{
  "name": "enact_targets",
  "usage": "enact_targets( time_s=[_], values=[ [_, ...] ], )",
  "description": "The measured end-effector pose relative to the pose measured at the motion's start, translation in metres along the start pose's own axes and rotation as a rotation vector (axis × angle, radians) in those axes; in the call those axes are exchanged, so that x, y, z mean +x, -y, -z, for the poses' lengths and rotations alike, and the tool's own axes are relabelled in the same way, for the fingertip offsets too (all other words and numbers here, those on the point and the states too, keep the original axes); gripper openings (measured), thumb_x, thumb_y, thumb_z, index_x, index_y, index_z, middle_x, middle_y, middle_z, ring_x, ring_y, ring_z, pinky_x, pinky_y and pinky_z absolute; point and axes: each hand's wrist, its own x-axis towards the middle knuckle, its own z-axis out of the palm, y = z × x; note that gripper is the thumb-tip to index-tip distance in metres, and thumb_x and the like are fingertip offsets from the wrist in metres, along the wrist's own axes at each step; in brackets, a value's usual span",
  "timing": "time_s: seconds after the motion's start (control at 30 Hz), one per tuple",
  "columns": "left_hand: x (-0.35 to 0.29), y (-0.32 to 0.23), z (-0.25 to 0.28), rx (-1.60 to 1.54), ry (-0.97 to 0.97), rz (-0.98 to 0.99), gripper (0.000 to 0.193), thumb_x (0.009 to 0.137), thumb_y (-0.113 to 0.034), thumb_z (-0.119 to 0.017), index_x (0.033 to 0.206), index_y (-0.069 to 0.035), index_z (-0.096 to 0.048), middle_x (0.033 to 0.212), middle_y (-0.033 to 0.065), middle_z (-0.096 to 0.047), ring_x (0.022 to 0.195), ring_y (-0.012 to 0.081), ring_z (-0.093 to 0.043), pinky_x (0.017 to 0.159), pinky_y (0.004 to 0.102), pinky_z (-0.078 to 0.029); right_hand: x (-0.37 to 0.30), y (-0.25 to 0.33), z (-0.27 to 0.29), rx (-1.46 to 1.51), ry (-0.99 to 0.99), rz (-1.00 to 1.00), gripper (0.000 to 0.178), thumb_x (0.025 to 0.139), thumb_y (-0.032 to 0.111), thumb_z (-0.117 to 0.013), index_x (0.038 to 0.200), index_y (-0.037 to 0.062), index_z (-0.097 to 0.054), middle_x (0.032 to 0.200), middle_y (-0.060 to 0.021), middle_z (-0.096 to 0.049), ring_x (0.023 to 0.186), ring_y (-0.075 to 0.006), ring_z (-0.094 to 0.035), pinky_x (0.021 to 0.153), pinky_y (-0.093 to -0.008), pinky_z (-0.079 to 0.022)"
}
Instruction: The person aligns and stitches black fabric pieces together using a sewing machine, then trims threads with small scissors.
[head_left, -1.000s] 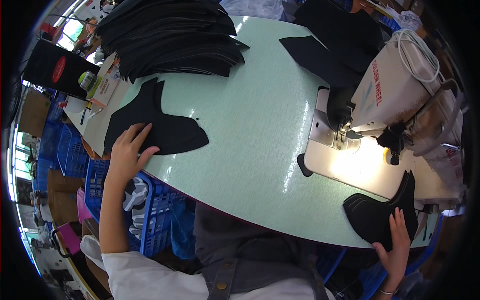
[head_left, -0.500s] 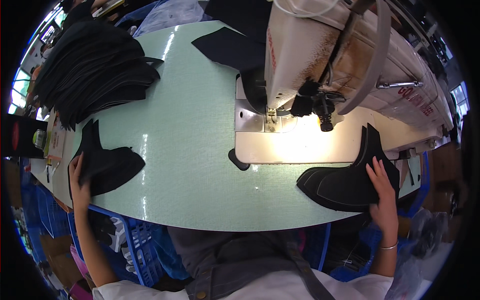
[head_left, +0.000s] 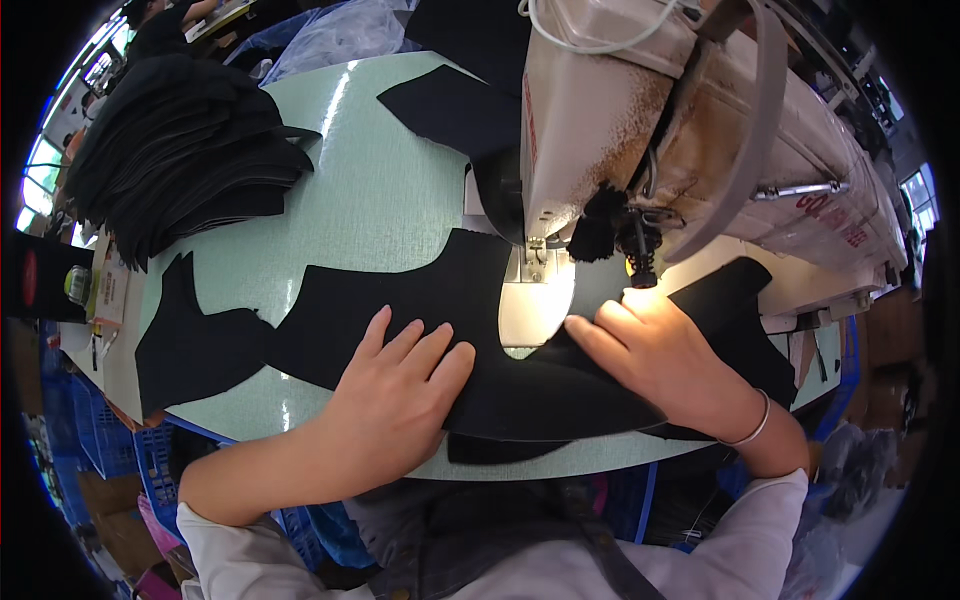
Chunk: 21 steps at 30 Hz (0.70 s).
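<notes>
A wide black fabric piece (head_left: pixel 510 395) lies spread in front of the sewing machine (head_left: pixel 610 120). Its deep rounded cut-out sits just below the presser foot (head_left: pixel 535 262), baring the brightly lit machine bed. My left hand (head_left: pixel 395 410) rests flat on the left half of this piece, fingers spread. My right hand (head_left: pixel 665 360) is right of the cut-out, its bent fingers closed on the fabric near the edge; the fingertips are partly hidden. Beyond that wrist, more black fabric (head_left: pixel 735 310) reaches over the bed's right side. Another cut black piece (head_left: pixel 195 340) touches the spread fabric's left end.
A tall stack of black pieces (head_left: pixel 185 150) stands at the far left of the pale green table (head_left: pixel 370 220). A dark fabric piece (head_left: pixel 440 105) lies behind the needle area. Blue plastic crates (head_left: pixel 155 465) stand below the left edge. Clear plastic (head_left: pixel 335 45) is at the back.
Both hands have come inward from the table's two sides. A black piece now lies spread across the middle under them, over the front of the machine bed.
</notes>
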Motion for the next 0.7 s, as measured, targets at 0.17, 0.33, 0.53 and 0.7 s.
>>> enact_targets(
  time_s=[0.17, 0.33, 0.53, 0.7],
  values=[
    [-0.007, 0.036, 0.007, -0.217, 0.036, -0.153, 0.075, 0.060, 0.003, -0.067, 0.133, 0.003, -0.049, 0.138, 0.0224, -0.045, 0.126, 0.0401, -0.046, 0.104, 0.0437, -0.041, 0.004, -0.006, -0.001, 0.061, -0.085, -0.138, 0.022, 0.073, 0.006, -0.059, 0.092, -0.0041, -0.054, 0.091, -0.0165, -0.055, 0.091, -0.0287, -0.056, 0.077, -0.0347, -0.045],
    [0.002, 0.030, -0.013, 0.067, -0.282, -0.179, 0.045, 0.066, 0.001, -0.066, 0.111, -0.001, -0.059, 0.122, 0.0176, -0.055, 0.120, 0.0347, -0.051, 0.104, 0.0457, -0.040, 0.008, 0.007, -0.013, -0.055, -0.117, -0.027, 0.014, 0.074, 0.006, -0.059, 0.082, 0.0002, -0.050, 0.101, -0.0216, -0.058, 0.092, -0.0330, -0.056, 0.075, -0.0360, -0.047],
    [0.037, 0.015, -0.023, -0.054, -0.274, -0.224, 0.035, 0.067, -0.003, -0.064, 0.099, -0.002, -0.050, 0.087, 0.0095, -0.045, 0.083, 0.0265, -0.052, 0.071, 0.0407, -0.041, 0.009, 0.005, -0.001, 0.250, 0.068, -0.007, 0.031, 0.069, -0.005, -0.059, 0.098, -0.0079, -0.051, 0.139, -0.0351, -0.040, 0.121, -0.0472, -0.050, 0.099, -0.0476, -0.044],
    [0.041, 0.005, -0.016, -0.323, -0.096, -0.156, 0.067, 0.062, 0.003, -0.070, 0.125, 0.000, -0.048, 0.106, 0.0147, -0.046, 0.094, 0.0355, -0.055, 0.076, 0.0418, -0.047, 0.003, 0.000, 0.006, 0.470, 0.162, -0.153, 0.049, 0.067, -0.006, -0.060, 0.116, -0.0088, -0.054, 0.139, -0.0334, -0.041, 0.113, -0.0431, -0.057, 0.092, -0.0449, -0.048]
  ],
)
